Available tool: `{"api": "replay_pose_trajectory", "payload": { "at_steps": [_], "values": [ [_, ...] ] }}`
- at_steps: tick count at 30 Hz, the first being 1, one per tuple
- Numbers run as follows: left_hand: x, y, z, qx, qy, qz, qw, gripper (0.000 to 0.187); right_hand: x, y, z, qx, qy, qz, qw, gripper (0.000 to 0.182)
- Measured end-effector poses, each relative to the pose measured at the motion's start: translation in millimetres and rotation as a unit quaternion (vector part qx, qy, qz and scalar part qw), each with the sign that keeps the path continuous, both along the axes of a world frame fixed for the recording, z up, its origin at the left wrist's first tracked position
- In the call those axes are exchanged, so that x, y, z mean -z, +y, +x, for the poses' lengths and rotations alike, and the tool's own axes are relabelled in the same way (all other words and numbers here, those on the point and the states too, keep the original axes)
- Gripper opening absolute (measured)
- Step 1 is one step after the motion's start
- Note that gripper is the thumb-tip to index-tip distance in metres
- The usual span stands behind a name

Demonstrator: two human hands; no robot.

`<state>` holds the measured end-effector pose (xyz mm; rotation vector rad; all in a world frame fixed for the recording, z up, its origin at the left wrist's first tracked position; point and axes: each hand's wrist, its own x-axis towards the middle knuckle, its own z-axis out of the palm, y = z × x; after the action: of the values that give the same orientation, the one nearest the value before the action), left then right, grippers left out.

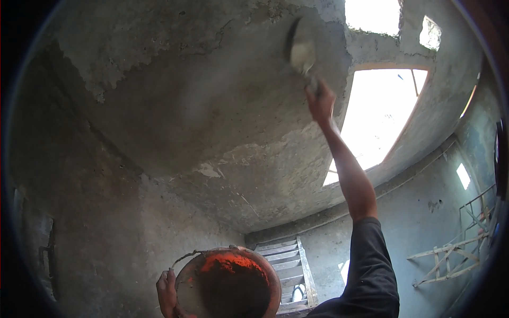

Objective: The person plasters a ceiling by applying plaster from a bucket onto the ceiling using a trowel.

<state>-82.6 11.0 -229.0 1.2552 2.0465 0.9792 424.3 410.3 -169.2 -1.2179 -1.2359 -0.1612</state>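
Gripping a trowel [301, 53] by its handle, the right hand [320, 100] is closed tight around it, arm stretched overhead, sleeve dark at the shoulder. Trowel blade sits flat against the ceiling [175, 106], up near the top of view, just beside the bright window opening [379, 116]; blade is a bit blurred, can't tell how much mortar is on it. Left hand [166, 294] low in view, fingers curled on the rim of a round pan [228, 283], holding it up; pan is orange-stained, inside looks dark, contents hard to read.

Progress, judging from surfaces: ceiling around the trowel and to its left carries a smoother grey coat, so part of the plastering looks done. Ragged edge of that coat runs along the upper left, and lower down toward the far wall there are pale patchy bare spots, so a good share looks left. Strip by the window opening looks rough too.

Further out: wooden ladder [289, 273] leans against the far wall behind the pan, rough timber frame [450, 254] off to the right, small bright opening in the right wall
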Motion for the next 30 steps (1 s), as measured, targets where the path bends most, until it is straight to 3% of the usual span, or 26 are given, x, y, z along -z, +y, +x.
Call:
{"api": "replay_pose_trajectory", "payload": {
  "at_steps": [4, 7, 9, 11, 14, 16, 18, 20, 23, 26, 28, 30],
  "values": [
    [-1, -3, -3, 0.012, 0.020, 0.002, 1.000, 0.038, -45, 24, 14, 0.033, 0.032, 0.064, 0.997, 0.042],
    [-3, -3, 1, -0.003, -0.007, -0.004, 1.000, 0.038, -18, 33, -8, 0.019, -0.028, 0.079, 0.996, 0.041],
    [-8, -2, 4, 0.003, 0.019, -0.009, 1.000, 0.038, 0, 13, -29, -0.075, -0.062, -0.135, 0.986, 0.039],
    [-10, 0, 6, 0.006, 0.012, -0.010, 1.000, 0.038, 39, 10, -46, -0.168, -0.139, -0.129, 0.967, 0.038],
    [-8, 2, 5, 0.015, -0.001, -0.012, 1.000, 0.038, 52, -7, -52, -0.224, -0.198, -0.068, 0.952, 0.039],
    [-5, 4, -1, 0.023, -0.004, -0.012, 1.000, 0.038, 35, -14, -43, -0.201, -0.166, -0.041, 0.965, 0.039],
    [-2, 2, -5, 0.016, 0.013, -0.046, 0.999, 0.040, 7, -14, -25, -0.085, -0.006, -0.191, 0.978, 0.040],
    [-8, 4, 4, 0.014, 0.008, -0.030, 0.999, 0.039, 10, 20, 2, 0.002, 0.005, 0.053, 0.999, 0.040],
    [-5, 2, 3, 0.009, -0.010, -0.014, 1.000, 0.038, -18, 23, 18, 0.062, 0.050, 0.065, 0.995, 0.044],
    [-5, 1, 1, 0.004, -0.023, -0.018, 1.000, 0.038, 8, 36, 19, 0.069, -0.030, 0.072, 0.995, 0.043],
    [-5, 1, 0, 0.003, -0.023, -0.020, 1.000, 0.038, 39, 19, 5, -0.010, -0.030, -0.038, 0.999, 0.044],
    [-3, 1, 0, 0.017, -0.022, -0.003, 1.000, 0.037, 81, 2, -13, -0.062, -0.091, -0.013, 0.994, 0.045]
  ]
}}
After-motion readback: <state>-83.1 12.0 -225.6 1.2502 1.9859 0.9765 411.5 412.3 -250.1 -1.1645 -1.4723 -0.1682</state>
